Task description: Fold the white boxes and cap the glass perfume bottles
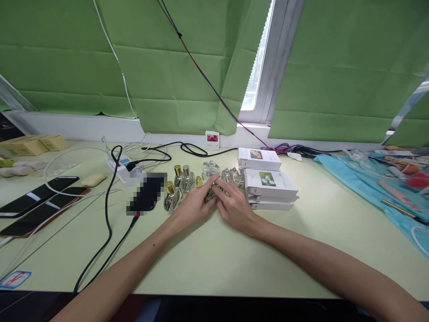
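Note:
My left hand [196,201] and my right hand [234,205] meet at the fingertips at the middle of the table, over a glass bottle that they partly hide. Both hands are bent, and whether they grip that bottle is hidden. Left of my left hand stand glass bottles with gold caps [172,199] and one with a silvery cap [187,177]. Behind the hands is a clear round bottle [210,169]. More small glass bottles [230,175] stand behind my right hand, beside the stacked white boxes [270,183].
On the left are a power strip [122,167], cables, two dark phones [43,210] and a pixelated dark device [147,193]. Blue sheeting [363,188] with assorted items covers the right side. A small white box [212,140] stands at the back. Yellow boxes [31,145] sit far left.

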`<state>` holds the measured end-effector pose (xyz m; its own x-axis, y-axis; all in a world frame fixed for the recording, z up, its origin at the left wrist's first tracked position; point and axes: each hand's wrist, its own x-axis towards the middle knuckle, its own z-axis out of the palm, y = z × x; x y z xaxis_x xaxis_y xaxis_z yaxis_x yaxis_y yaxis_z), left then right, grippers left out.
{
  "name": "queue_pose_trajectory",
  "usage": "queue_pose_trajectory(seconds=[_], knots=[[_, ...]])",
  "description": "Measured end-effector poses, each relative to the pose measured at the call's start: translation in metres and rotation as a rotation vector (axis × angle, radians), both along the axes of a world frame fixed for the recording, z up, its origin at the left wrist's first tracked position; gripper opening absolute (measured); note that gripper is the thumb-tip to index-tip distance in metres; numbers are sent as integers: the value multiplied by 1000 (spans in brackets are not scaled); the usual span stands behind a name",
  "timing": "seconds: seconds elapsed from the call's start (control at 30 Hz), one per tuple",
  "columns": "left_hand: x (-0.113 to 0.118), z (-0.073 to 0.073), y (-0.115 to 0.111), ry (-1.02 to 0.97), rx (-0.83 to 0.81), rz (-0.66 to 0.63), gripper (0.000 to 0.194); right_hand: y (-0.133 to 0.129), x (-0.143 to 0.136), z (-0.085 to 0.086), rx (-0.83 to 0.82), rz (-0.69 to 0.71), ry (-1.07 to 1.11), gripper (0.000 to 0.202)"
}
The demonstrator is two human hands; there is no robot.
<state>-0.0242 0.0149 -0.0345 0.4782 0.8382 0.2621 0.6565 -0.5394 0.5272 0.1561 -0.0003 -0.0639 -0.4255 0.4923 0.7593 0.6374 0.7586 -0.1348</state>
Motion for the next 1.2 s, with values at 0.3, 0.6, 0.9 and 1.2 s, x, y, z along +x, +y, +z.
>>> queue_pose_trajectory(seconds=[0.3, 0.6, 0.9, 1.2], knots=[[0, -2, 1, -43, 3, -17, 63, -1, 0, 2, 14, -4, -14, 44], [0, -1, 1, -47, -2, -11, 61, 1, 0, 3, 27, -11, -19, 45], [-2, -5, 2, -36, 36, 4, 61, 0, 0, 1, 63, -2, -43, 44], [-1, -4, 2, -41, 53, -17, 61, -3, -2, 3, 71, -20, -26, 38]])
